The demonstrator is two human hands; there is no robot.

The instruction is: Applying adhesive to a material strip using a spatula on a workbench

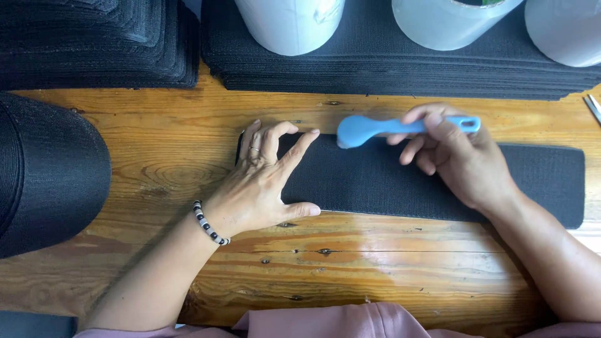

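Observation:
A long black fabric strip (375, 181) lies flat on the wooden table (350, 263) in front of me. My left hand (263, 181) presses down on the strip's left end, fingers spread, with a ring on one finger and a beaded bracelet at the wrist. My right hand (460, 156) grips the handle of a light blue brush (363, 129), whose rounded head hovers at the strip's upper edge near the middle.
Stacks of black fabric strips (400, 69) line the back of the table, with white rolls (291, 22) standing on them. Another black stack (94, 44) sits at back left, a large black roll (44, 175) at left. Metal scissors tips (593, 106) show at right.

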